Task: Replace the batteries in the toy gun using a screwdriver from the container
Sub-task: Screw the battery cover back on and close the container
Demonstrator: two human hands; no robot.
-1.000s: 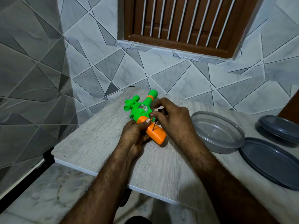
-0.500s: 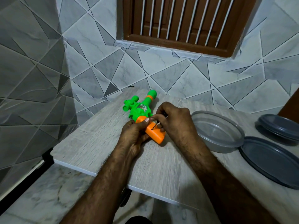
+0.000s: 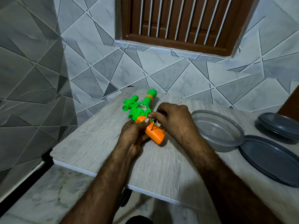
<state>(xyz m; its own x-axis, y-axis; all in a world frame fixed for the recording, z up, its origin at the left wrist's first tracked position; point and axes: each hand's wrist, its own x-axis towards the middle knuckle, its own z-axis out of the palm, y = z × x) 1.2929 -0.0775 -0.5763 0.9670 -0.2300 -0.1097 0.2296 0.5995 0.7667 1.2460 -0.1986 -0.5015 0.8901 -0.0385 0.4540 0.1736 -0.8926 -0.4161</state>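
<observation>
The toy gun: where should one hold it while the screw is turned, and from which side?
Probably the orange handle, from its left edge, as the left hand does. The toy gun lies flat, handle nearest the person, and the screwdriver in the right hand needs the top face free.

Table (image 3: 97,143): toy gun (image 3: 140,109), container (image 3: 226,143), lid (image 3: 267,160).
</observation>
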